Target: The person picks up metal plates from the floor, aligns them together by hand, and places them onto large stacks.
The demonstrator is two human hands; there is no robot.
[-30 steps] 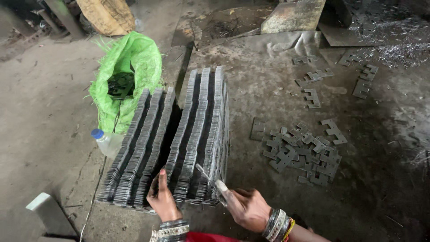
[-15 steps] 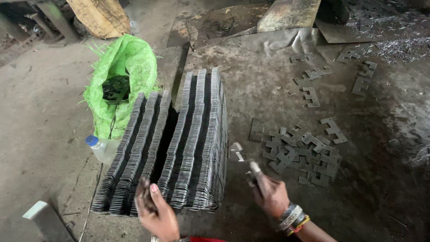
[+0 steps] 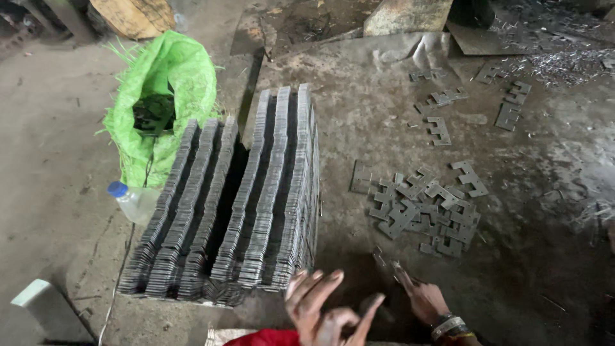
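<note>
Plates (image 3: 237, 205) stand packed on edge in rows on the floor (image 3: 359, 96), left hand (image 3: 323, 307) spread empty at their near end, right hand (image 3: 419, 298) low beside loose pieces (image 3: 423, 208), grip unclear — better squared, even rows.

head view | worn on head | looks steeply down, forward | near floor (image 3: 532, 256) | single view

Stacked metal plates (image 3: 243, 205), loose brackets (image 3: 426, 208), green sack (image 3: 170, 96), hands low.
</note>
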